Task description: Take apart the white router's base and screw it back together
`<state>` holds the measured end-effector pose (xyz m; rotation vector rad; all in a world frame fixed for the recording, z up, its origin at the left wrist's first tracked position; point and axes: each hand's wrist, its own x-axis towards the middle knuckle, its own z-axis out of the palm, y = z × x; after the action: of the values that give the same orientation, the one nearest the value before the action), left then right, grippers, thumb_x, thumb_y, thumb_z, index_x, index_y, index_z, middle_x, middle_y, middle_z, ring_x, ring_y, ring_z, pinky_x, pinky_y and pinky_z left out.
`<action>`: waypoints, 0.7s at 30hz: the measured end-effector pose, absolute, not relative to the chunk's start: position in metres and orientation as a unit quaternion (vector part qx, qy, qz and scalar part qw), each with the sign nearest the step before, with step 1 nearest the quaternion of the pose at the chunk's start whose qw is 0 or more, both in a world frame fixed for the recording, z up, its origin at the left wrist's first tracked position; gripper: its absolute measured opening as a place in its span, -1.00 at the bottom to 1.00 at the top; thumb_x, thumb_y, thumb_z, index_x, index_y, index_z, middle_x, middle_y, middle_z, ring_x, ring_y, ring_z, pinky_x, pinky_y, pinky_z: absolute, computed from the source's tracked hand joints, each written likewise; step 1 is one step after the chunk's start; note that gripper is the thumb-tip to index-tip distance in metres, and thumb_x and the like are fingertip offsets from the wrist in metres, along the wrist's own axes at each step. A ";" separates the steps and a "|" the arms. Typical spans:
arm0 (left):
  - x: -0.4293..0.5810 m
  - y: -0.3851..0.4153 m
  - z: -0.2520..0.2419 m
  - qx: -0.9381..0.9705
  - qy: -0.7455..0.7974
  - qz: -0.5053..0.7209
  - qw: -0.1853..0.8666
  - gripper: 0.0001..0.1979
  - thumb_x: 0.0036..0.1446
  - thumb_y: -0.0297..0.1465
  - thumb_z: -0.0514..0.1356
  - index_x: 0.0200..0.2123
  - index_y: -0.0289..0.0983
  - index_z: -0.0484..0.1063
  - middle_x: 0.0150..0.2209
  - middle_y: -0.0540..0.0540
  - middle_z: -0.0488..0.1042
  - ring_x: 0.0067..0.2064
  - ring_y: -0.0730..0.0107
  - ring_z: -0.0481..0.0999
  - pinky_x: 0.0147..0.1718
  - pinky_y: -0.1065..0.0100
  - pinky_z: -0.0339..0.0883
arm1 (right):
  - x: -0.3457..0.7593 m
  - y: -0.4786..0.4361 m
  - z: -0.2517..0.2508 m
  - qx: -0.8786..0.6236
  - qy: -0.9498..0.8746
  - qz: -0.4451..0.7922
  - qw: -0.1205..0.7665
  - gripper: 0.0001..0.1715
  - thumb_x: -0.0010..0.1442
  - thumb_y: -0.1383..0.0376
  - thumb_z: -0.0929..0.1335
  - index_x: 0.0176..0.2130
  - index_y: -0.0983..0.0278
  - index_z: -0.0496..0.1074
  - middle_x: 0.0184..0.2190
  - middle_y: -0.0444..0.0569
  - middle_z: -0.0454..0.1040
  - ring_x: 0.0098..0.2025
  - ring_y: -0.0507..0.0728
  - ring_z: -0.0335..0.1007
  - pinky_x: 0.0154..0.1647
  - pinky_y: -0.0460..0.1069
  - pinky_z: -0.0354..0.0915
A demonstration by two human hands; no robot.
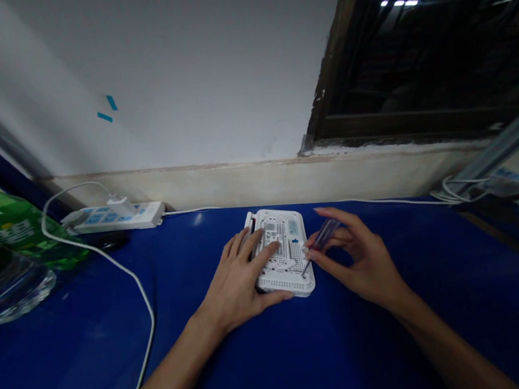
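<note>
A white router [290, 264] lies with its vented, labelled underside up on the blue table, and a slim white antenna runs along its left edge. My left hand [237, 280] rests on the router's left part, fingers spread over the face and thumb along the near edge. Between the thumb and fingers of my right hand [360, 254] is a screwdriver [326, 233] with a clear purplish handle. It leans to the right, and its tip meets the router near the lower right corner, at what looks like a screw hole. The screw itself is too small to see.
A power strip [147, 215] with a white plug [120, 205] stands against the wall. Its white cable [144, 292] curves down the table's left side. Large bottles [10, 227] stand at far left, near a dark object [111, 241]. A metal bar [501, 140] rises at right.
</note>
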<state>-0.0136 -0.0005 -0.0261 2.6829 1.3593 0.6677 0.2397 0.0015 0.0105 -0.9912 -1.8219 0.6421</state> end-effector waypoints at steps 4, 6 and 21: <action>-0.005 -0.003 -0.028 0.855 0.460 0.235 0.037 -0.10 0.04 0.18 0.32 0.30 -0.21 0.27 0.37 -0.32 0.23 0.36 -0.19 0.22 0.25 -0.18 0.21 | 0.241 -0.002 0.016 -0.401 -0.779 0.209 0.435 -0.29 0.22 0.27 0.49 0.26 0.03 0.24 -0.21 -0.10 0.63 -0.32 0.14 0.62 -0.23 0.09 0.60; -0.003 -0.004 -0.028 0.850 0.470 0.234 0.035 -0.09 0.02 0.17 0.34 0.29 -0.25 0.29 0.35 -0.34 0.25 0.34 -0.20 0.26 0.21 -0.17 0.27 | 0.243 -0.002 0.017 -0.396 -0.794 0.181 0.425 -0.31 0.23 0.28 0.48 0.26 0.02 0.24 -0.18 -0.11 0.62 -0.30 0.13 0.61 -0.21 0.07 0.59; -0.001 -0.008 -0.026 0.844 0.489 0.221 0.010 -0.14 0.07 0.24 0.23 0.26 -0.22 0.36 0.31 -0.36 0.31 0.28 -0.25 0.34 0.12 -0.20 0.34 | 0.216 -0.006 0.039 -0.454 -0.856 -0.129 0.210 -0.58 0.44 0.07 0.26 -0.30 0.25 0.52 -0.47 0.02 0.60 -0.50 0.14 0.52 -0.48 0.00 0.28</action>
<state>-0.0007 -0.0079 -0.0255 2.6340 1.5262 0.6910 0.2163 -0.0062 0.0393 -1.2631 -2.3800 -0.3599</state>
